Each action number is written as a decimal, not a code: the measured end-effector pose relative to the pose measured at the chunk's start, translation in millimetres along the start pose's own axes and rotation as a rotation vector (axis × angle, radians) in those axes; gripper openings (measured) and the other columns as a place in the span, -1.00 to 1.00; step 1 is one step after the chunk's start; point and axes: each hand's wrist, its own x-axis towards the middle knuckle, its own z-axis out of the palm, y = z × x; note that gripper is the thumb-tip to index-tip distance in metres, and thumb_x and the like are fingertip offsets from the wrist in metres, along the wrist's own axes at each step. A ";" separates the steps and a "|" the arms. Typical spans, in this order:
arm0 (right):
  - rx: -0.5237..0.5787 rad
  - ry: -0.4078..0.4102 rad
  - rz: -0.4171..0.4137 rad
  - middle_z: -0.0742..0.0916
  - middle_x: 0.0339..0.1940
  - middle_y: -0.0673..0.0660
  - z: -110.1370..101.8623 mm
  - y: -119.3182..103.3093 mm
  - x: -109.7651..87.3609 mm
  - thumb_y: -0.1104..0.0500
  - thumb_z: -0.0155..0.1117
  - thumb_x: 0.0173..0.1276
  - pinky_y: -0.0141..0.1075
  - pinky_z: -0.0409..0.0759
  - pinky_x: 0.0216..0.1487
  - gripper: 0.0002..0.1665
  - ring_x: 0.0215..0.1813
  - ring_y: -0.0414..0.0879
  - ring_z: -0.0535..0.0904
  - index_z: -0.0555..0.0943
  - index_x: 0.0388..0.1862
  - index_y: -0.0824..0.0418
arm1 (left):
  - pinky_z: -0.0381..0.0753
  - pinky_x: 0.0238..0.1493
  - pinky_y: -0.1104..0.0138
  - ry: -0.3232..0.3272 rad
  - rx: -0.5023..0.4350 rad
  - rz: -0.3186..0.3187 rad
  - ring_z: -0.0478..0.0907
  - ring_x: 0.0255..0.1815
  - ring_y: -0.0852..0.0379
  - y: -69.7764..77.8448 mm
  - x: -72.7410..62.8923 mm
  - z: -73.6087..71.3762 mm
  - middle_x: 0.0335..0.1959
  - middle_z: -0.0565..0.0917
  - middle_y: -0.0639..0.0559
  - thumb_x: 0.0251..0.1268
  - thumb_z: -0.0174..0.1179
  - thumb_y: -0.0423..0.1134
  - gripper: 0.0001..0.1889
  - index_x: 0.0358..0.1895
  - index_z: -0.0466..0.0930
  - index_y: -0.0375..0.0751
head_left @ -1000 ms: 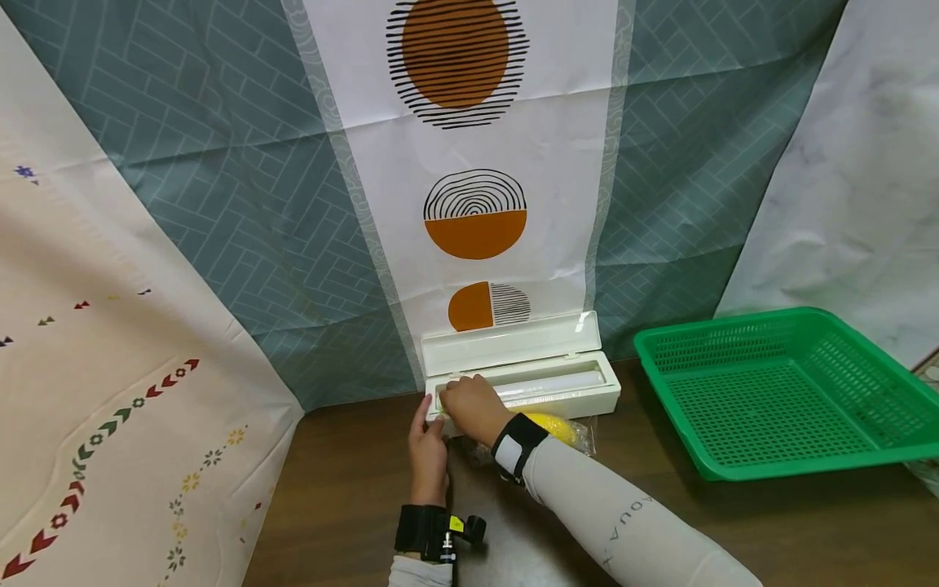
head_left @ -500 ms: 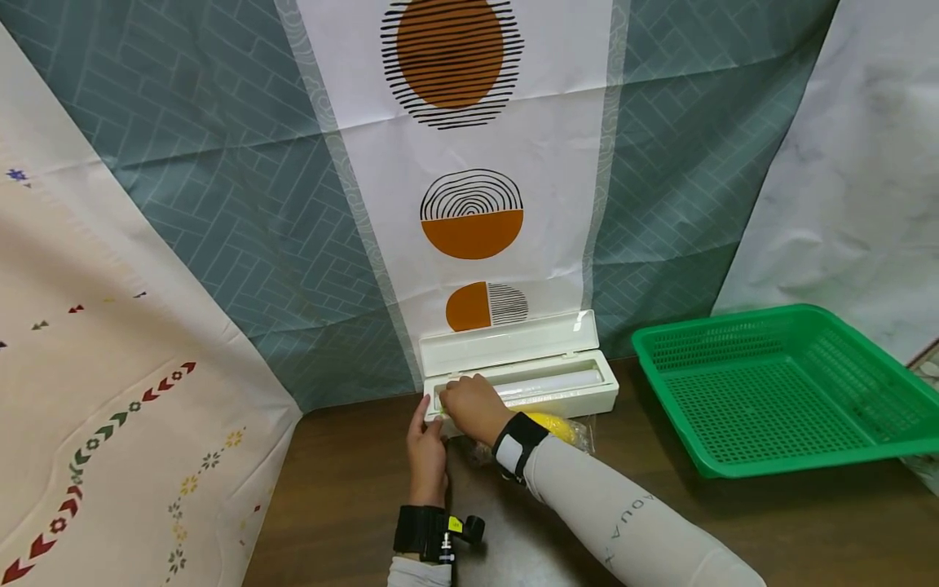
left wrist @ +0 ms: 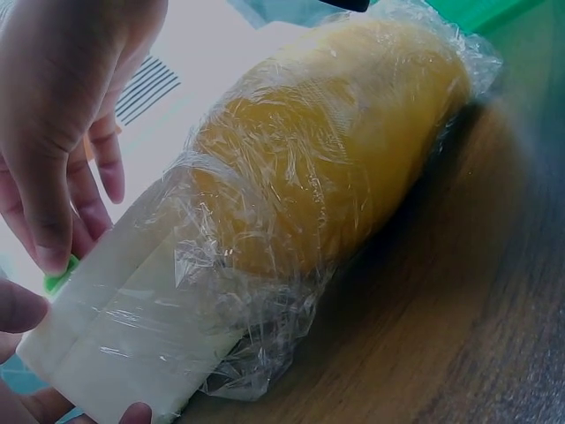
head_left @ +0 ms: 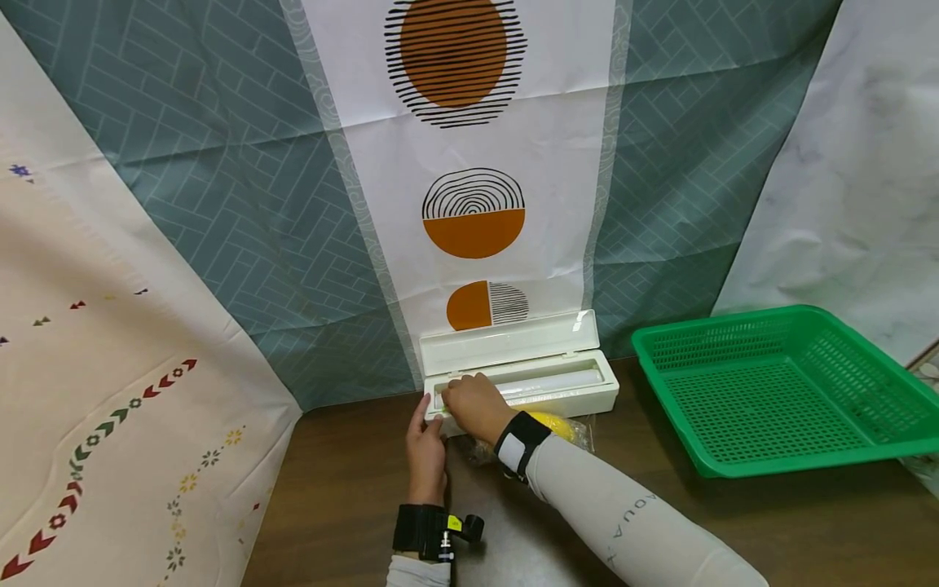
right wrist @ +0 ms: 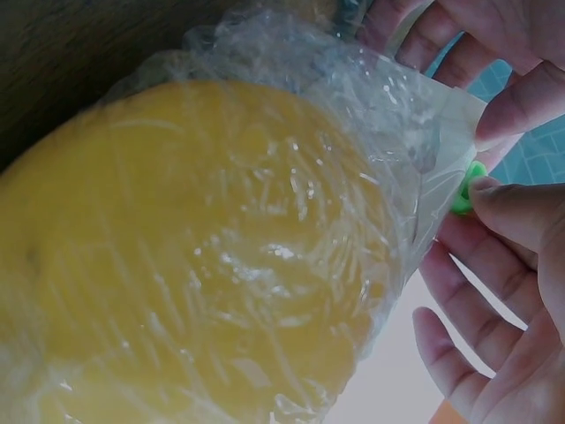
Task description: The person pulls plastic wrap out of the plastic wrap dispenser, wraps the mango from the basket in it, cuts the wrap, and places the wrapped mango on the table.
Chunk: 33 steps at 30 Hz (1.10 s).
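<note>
A long white cling film dispenser (head_left: 587,400) stands at the back of the table with its lid (head_left: 513,346) raised and a film roll (head_left: 557,383) inside. My left hand (head_left: 427,456) holds its left end, thumb and fingers on opposite sides. With thumb and fingers my right hand (head_left: 478,408) pinches a small green slide cutter (right wrist: 468,188) at that same end. In front of the box lies a rounded yellow fruit (left wrist: 327,141), covered in crinkled cling film (right wrist: 415,115) that stretches over the box's front. The right forearm partly hides the fruit in the head view.
A green mesh basket (head_left: 792,465) sits on the right of the brown table (head_left: 330,489). Patterned cloths hang close behind the box, among them a grey-green one (head_left: 242,244), and a cream cloth (head_left: 132,456) bounds the left side.
The right hand has shifted very slightly to the right along the box. The left hand, the box and the yellow fruit keep their places.
</note>
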 end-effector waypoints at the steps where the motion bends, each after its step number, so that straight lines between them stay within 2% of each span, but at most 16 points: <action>1: -0.004 0.000 0.000 0.76 -0.34 -0.01 -0.1 0.0 -0.1 0.16 0.34 0.35 -0.18 0.60 -0.28 -0.93 -0.28 -0.06 0.69 0.75 -0.29 0.02 | 0.46 -0.12 0.31 -0.003 0.008 0.003 0.48 -0.06 0.19 -0.8 0.4 -0.5 0.40 0.43 -0.25 0.56 -0.05 -0.37 -0.47 0.54 0.27 -0.14; 9: -0.008 0.012 -0.001 0.76 -0.35 -0.01 1.4 1.8 -0.5 0.15 0.32 0.37 -0.16 0.60 -0.30 -0.91 -0.30 -0.05 0.69 0.75 -0.31 0.02 | 0.47 -0.13 0.33 0.000 0.035 -0.003 0.47 -0.01 0.04 -2.2 -0.2 -1.2 0.42 0.42 -0.17 0.56 -0.03 -0.35 -0.48 0.52 0.31 -0.04; 15: -0.006 -0.005 0.002 0.77 -0.34 -0.01 5.4 4.1 0.6 0.15 0.32 0.39 -0.15 0.60 -0.29 -0.91 -0.29 -0.05 0.68 0.75 -0.29 0.02 | 0.46 -0.13 0.33 -0.006 0.036 -0.005 0.44 -0.01 0.01 -1.9 0.0 -1.3 0.45 0.39 -0.16 0.57 -0.03 -0.34 -0.48 0.53 0.30 -0.04; 27: 0.028 0.004 0.004 0.76 -0.37 -0.01 0.6 6.1 -2.7 0.10 0.35 0.39 -0.16 0.60 -0.31 -0.91 -0.32 -0.06 0.68 0.75 -0.31 0.02 | 0.44 -0.10 0.30 -0.012 0.024 -0.003 0.40 0.07 -0.04 -2.7 0.7 -0.3 0.53 0.29 -0.16 0.56 -0.02 -0.34 -0.48 0.53 0.30 -0.08; 33: 0.021 -0.005 0.003 0.76 -0.38 -0.02 -0.5 6.0 -2.5 0.08 0.35 0.40 -0.17 0.61 -0.30 -0.90 -0.32 -0.07 0.68 0.76 -0.29 0.02 | 0.44 -0.11 0.31 -0.006 0.007 -0.005 0.41 0.01 0.03 -1.8 0.7 -0.8 0.50 0.32 -0.16 0.55 -0.02 -0.35 -0.48 0.52 0.31 -0.07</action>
